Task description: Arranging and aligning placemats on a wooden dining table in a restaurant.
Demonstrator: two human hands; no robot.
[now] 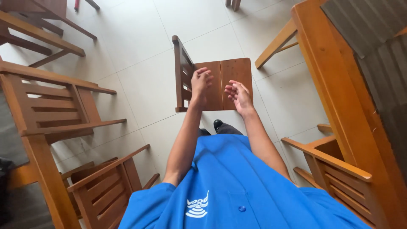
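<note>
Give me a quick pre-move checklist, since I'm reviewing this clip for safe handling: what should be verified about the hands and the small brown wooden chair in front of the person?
1. Left hand near the small brown wooden chair: ok, it is over the seat by the slatted backrest; actual contact cannot be told.
2. Right hand free: ok, open, palm up, holding nothing.
3. Chair upright on the pale tiled floor: ok.
4. Seat bare: ok, nothing lies on it.
5. Room around the chair: ok, open tiles on its sides; the larger wooden armchair and wooden table stand apart.
6. Feet clear of the chair legs: cannot tell, only a dark shoe shows.
</note>
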